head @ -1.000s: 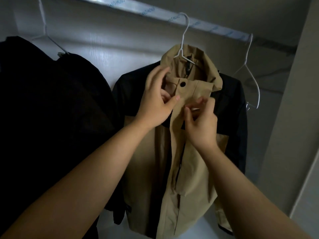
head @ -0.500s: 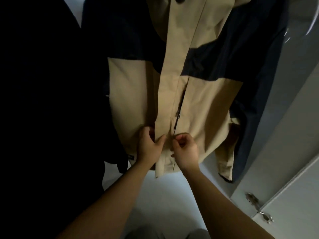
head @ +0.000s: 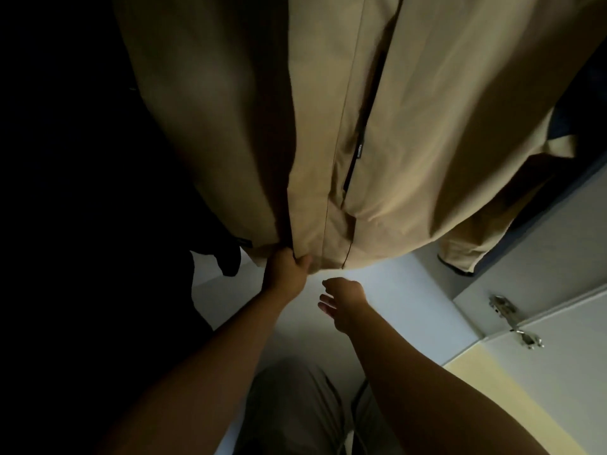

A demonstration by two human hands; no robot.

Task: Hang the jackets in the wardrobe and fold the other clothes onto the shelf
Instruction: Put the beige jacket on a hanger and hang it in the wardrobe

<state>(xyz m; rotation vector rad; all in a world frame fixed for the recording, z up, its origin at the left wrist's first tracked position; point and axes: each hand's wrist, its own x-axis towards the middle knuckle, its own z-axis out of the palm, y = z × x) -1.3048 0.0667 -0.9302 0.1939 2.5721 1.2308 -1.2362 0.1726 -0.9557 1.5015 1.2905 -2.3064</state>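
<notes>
Hanging tan jacket (head: 410,133), front unzipped, hem low.

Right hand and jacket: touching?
Apart. Head view shows a strip of pale floor between the right hand and the jacket hem.

Left hand (head: 287,269): arm stretched forward, fingers and thumb curled, pinching the jacket (head: 427,126) hem.
Right hand (head: 343,303): just beside it, fingers relaxed, slightly spread, holding nothing.
</notes>
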